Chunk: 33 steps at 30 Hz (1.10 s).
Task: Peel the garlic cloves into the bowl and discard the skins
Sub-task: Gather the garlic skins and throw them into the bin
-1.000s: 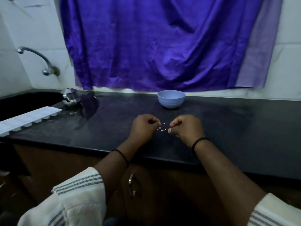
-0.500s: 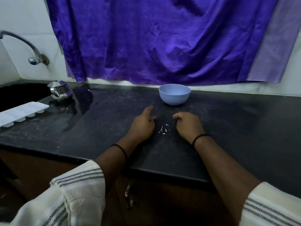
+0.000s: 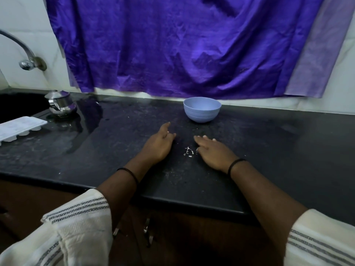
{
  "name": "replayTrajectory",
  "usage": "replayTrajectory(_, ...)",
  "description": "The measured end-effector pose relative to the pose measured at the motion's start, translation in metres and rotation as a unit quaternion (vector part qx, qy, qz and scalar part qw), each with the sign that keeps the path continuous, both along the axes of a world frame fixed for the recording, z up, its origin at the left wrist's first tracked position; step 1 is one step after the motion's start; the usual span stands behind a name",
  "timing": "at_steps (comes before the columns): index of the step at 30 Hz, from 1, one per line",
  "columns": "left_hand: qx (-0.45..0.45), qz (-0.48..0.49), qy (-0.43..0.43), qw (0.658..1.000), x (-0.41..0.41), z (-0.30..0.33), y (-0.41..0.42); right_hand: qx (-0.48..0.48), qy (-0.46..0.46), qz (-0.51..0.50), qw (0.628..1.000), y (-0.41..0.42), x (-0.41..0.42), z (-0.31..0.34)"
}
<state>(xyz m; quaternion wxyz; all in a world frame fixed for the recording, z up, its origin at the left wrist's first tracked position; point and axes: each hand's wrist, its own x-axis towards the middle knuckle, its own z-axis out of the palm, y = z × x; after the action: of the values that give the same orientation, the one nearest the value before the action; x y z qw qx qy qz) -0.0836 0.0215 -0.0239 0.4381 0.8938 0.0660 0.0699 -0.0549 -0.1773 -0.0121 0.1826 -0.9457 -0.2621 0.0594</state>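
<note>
Garlic skins (image 3: 189, 151) lie between the flat, empty left hand (image 3: 158, 144) and right hand (image 3: 214, 151) on the black desk (image 3: 269, 150), near the bowl (image 3: 202, 109).

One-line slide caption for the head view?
Both hands, left and right, rest open on the black counter beside garlic skins, near the bowl.

bare counter (image 3: 269, 150) right of bowl (image 3: 202, 109), jug (image 3: 60, 104) (steel) far left

Purple curtain (image 3: 182, 45), black countertop (image 3: 115, 150), seemingly tiled wall (image 3: 23, 16)
</note>
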Motion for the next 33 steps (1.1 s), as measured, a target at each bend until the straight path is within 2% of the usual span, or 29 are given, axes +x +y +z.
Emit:
replayTrajectory(1, 0.026, -0.014, 0.011, 1.0, -0.001, 0.001, -0.001, -0.029, 0.008, 0.031, 0.999, 0.003, -0.003, 0.001)
replayTrajectory(3, 0.055, -0.039, 0.017, 0.998, -0.004, 0.0, 0.0, 0.03, 0.052, 0.065, 0.996, 0.008, -0.01, 0.0)
replayTrajectory(5, 0.032, -0.075, 0.006, 0.997, -0.008, -0.003, 0.001, 0.23, 0.112, 0.062, 0.965, 0.006, -0.014, -0.002)
replayTrajectory(6, -0.017, -0.094, 0.0, 0.995, -0.009, -0.006, 0.003, 0.318, 0.128, 0.042, 0.938, 0.003, -0.013, -0.003)
replayTrajectory(7, -0.079, -0.109, -0.002, 0.991, -0.009, -0.008, 0.004, 0.352, 0.117, 0.014, 0.929, -0.002, -0.011, -0.004)
replayTrajectory(9, -0.16, -0.105, 0.002, 0.982, -0.005, -0.012, 0.006, 0.284, 0.003, -0.039, 0.958, -0.01, -0.005, -0.009)
replayTrajectory(12, -0.168, -0.078, -0.025, 0.982, -0.001, -0.009, 0.002, 0.18, -0.091, -0.033, 0.979, -0.008, -0.003, -0.016)
replayTrajectory(16, -0.079, -0.047, -0.017, 0.996, -0.003, -0.002, -0.007, 0.188, -0.074, -0.064, 0.977, 0.006, 0.001, -0.016)
replayTrajectory(18, -0.067, -0.041, -0.017, 0.997, -0.001, -0.003, -0.008, 0.207, -0.066, -0.083, 0.973, 0.014, 0.003, -0.016)
replayTrajectory(21, -0.179, -0.067, -0.035, 0.981, 0.002, -0.005, -0.012, 0.218, -0.103, -0.088, 0.966, 0.023, 0.002, -0.016)
replayTrajectory(23, -0.244, -0.069, -0.051, 0.966, 0.005, -0.005, -0.018, 0.187, -0.141, -0.055, 0.971, 0.027, -0.002, -0.018)
replayTrajectory(29, -0.293, -0.077, -0.057, 0.951, 0.007, 0.003, -0.033, 0.027, -0.134, 0.079, 0.987, 0.029, -0.022, -0.017)
replayTrajectory(31, -0.294, -0.059, -0.07, 0.951, 0.007, 0.003, -0.033, 0.018, -0.152, 0.084, 0.985, 0.022, -0.023, -0.014)
replayTrajectory(33, -0.264, -0.033, -0.086, 0.96, 0.005, 0.004, -0.033, 0.049, -0.163, 0.067, 0.983, 0.015, -0.021, -0.014)
